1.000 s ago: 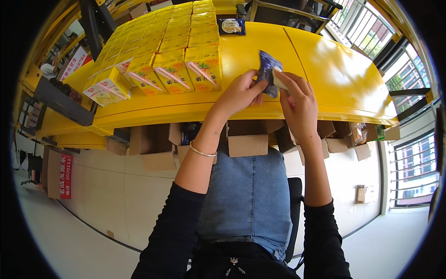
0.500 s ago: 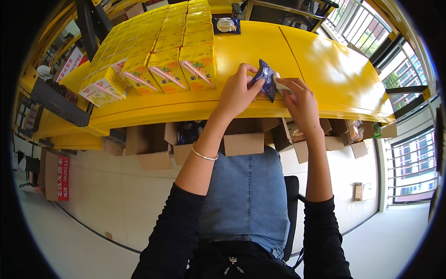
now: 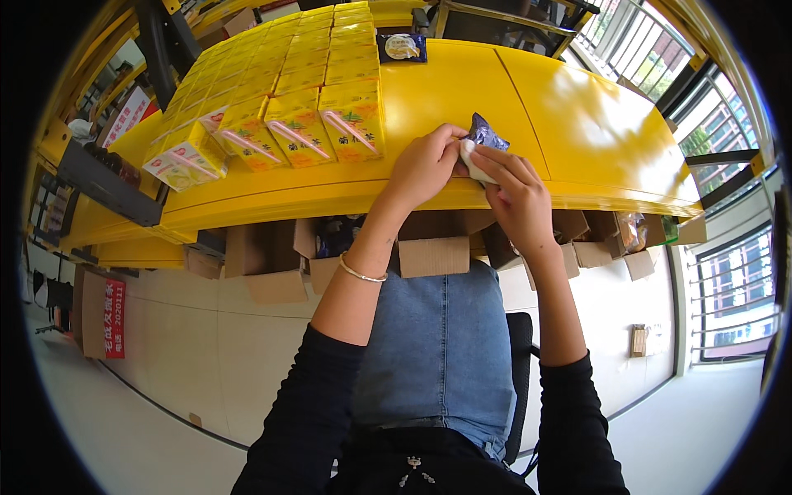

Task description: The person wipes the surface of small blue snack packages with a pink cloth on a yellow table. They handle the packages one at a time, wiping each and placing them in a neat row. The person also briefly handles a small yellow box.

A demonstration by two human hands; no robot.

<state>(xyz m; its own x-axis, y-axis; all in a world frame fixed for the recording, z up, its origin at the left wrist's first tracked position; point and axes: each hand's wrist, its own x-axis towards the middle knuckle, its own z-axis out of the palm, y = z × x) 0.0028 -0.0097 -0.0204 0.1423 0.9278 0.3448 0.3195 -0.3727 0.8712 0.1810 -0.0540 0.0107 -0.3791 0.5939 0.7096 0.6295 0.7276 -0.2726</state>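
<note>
Above the near edge of the yellow table [image 3: 445,91], my left hand [image 3: 422,165] pinches a small dark blue snack packet [image 3: 488,134] by its left side. My right hand [image 3: 521,194] is closed on a crumpled white cloth or tissue [image 3: 477,165], its fingers pressing the white piece against the packet's face. Part of the packet is hidden behind the fingers and the cloth. A similar blue packet [image 3: 403,48] with a pale round picture lies flat at the table's far edge.
Yellow drink cartons [image 3: 299,124] with straws stand in tight rows on the table's left. Below the table edge are open cardboard boxes [image 3: 433,256], some holding packets. A black metal post [image 3: 111,186] rises at the left. A chair [image 3: 520,346] is behind my lap.
My right hand has moved left, bringing the white cloth across the packet's face. The packet has turned in my left hand and now shows mostly its upper part.
</note>
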